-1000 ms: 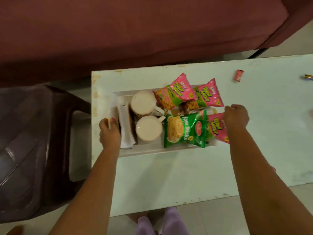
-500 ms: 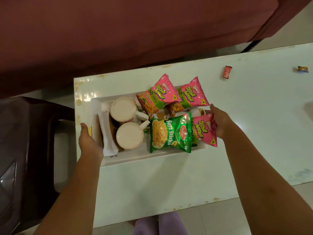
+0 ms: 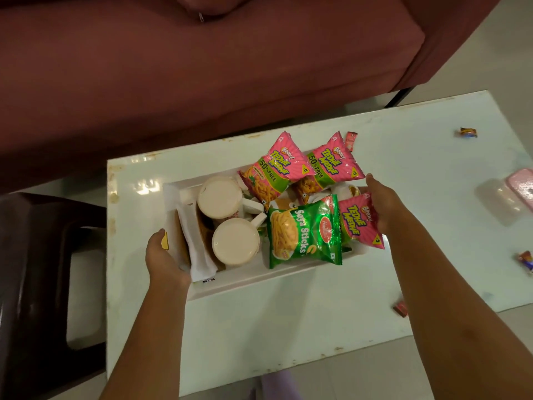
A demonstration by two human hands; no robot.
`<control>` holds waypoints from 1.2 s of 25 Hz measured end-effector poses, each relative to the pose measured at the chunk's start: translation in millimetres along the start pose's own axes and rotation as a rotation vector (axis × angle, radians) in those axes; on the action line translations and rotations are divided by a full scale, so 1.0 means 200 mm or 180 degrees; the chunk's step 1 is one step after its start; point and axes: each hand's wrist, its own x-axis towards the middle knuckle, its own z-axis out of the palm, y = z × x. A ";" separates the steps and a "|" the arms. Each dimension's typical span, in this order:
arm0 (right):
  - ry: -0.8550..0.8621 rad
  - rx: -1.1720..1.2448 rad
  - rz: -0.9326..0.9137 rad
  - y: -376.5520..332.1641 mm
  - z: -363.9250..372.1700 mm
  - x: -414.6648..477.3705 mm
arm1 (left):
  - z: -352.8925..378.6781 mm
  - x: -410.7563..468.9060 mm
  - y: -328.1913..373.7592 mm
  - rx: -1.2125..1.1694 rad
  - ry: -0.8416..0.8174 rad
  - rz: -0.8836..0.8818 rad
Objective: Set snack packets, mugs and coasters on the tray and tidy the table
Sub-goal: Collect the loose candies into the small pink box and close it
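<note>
A white rectangular tray [image 3: 248, 284] is lifted above the white table [image 3: 288, 327]. My left hand [image 3: 164, 258] grips its left end and my right hand [image 3: 386, 203] grips its right end. On the tray stand two white mugs [image 3: 220, 197] [image 3: 236, 241] beside a folded white napkin [image 3: 199, 252] over brown coasters. Three pink Tedhe Medhe packets [image 3: 274, 168] [image 3: 331, 166] [image 3: 360, 220] and a green Soya Sticks packet [image 3: 302, 232] fill its right half.
Small sweet wrappers [image 3: 468, 132] [image 3: 526, 261] [image 3: 401, 308] [image 3: 351, 140] lie on the table, with a pink object [image 3: 522, 186] at the right edge. A maroon sofa [image 3: 202, 67] is behind the table and a dark plastic chair [image 3: 43, 269] stands on the left.
Both hands have lifted the tray off the table and brought it nearer to me. The view has shifted, showing more of the table's right side.
</note>
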 end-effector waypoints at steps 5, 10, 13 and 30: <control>0.0106 0.0065 -0.0103 -0.03 -0.23 -0.03 | 0.15 -0.14 -0.11 0.0133 -0.0070 0.0226; 0.0226 -0.0003 -0.0268 -0.02 -0.48 -0.08 | 0.25 -0.24 -0.29 0.0202 -0.0269 0.0329; 0.0460 -0.0147 -0.0401 -0.02 -0.59 -0.08 | 0.29 -0.25 -0.40 0.0243 -0.0398 0.0315; 0.1075 -0.0631 -0.0282 -0.01 -1.04 0.32 | 0.81 -0.23 -0.87 0.0372 0.0169 0.0346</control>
